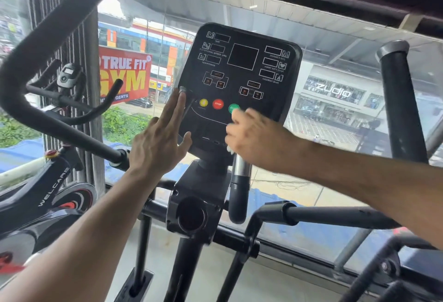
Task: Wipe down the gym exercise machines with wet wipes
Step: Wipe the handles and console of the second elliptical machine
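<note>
Looking down from head height at a black exercise machine console [242, 81] in the centre of the frame, with a person's two bare forearms reaching in from the bottom corners.

At the far left, a spin bike [48, 182] with red accents and white lettering on its frame stands beside a vertical slatted blind. A thick black curved handlebar [31, 67] sweeps from the upper left down toward the middle of the frame.

Left of centre, the left hand [160, 138] lies flat against the console's left edge, fingers straight and together, pointing up, thumb spread onto the lower panel. It grips nothing.

The console is switched off, its display windows dark. A row of round buttons runs across its middle: yellow [203, 103], red marked STOP [218, 104], and green [233, 108].

Just right of centre, the right hand [256, 134] is blurred over the console's lower right area, partly covering the green button. Its fingers curl down around a wet wipe [230, 149], of which only a small white scrap shows beneath the hand, against the console's bottom edge. Directly below, a short silver and black grip [239, 182] stands upright.

At the right, another black upright bar [400, 100] rises past the window, through which a street and shopfronts show.
</note>
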Action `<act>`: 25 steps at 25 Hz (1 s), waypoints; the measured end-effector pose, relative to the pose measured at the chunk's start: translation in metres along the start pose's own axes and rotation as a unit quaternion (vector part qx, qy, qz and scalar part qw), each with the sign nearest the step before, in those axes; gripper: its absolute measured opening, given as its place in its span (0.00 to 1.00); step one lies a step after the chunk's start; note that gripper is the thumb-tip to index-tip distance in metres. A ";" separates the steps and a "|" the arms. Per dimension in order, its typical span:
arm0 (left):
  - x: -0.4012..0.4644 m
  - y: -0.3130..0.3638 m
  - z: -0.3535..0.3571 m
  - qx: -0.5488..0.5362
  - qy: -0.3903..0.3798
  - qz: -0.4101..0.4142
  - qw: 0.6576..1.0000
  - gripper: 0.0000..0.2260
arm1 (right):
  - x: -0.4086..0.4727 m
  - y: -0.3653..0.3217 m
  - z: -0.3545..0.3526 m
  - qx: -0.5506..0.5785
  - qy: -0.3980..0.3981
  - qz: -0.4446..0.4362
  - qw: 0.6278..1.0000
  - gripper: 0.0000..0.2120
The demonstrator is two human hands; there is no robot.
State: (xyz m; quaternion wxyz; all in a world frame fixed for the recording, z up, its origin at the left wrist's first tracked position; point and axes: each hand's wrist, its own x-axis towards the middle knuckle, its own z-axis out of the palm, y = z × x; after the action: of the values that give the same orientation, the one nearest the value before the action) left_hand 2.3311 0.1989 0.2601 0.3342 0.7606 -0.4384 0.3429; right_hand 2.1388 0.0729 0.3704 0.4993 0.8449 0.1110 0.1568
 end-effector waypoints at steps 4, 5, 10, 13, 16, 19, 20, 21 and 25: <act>-0.001 0.002 -0.001 -0.003 0.004 -0.001 1.000 0.44 | -0.027 -0.053 0.002 0.060 -0.036 -0.090 0.993 0.10; -0.001 0.001 -0.001 -0.003 0.004 -0.002 1.000 0.44 | -0.028 -0.050 0.002 0.051 -0.036 -0.097 0.993 0.10; -0.001 0.000 0.002 -0.004 0.007 0.000 1.000 0.43 | -0.003 0.013 0.005 0.017 0.017 0.019 1.000 0.12; -0.001 0.001 0.001 -0.008 0.002 -0.003 1.000 0.43 | 0.005 0.015 0.006 0.041 -0.005 0.053 0.998 0.14; -0.001 0.001 0.000 -0.006 0.001 -0.004 1.000 0.43 | -0.010 -0.034 0.000 0.051 -0.020 -0.006 0.998 0.11; -0.002 0.000 0.001 -0.006 0.004 0.000 1.000 0.42 | -0.032 -0.063 -0.004 0.060 -0.033 -0.049 0.996 0.11; -0.001 0.000 0.002 -0.005 0.005 0.002 1.000 0.42 | -0.033 -0.055 -0.003 0.063 -0.028 -0.038 0.997 0.11; -0.001 0.000 0.003 -0.004 0.005 0.003 1.000 0.42 | -0.029 -0.041 -0.001 0.064 -0.015 -0.011 0.998 0.12; 0.001 0.000 0.002 -0.011 -0.002 0.002 1.000 0.42 | -0.007 0.021 0.014 0.103 0.065 0.119 0.985 0.11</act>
State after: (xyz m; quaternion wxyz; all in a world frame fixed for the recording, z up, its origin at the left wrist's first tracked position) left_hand 2.3321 0.1975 0.2596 0.3411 0.7568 -0.4438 0.3375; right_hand 2.1381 0.0491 0.3810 0.3795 0.8869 0.0568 0.2572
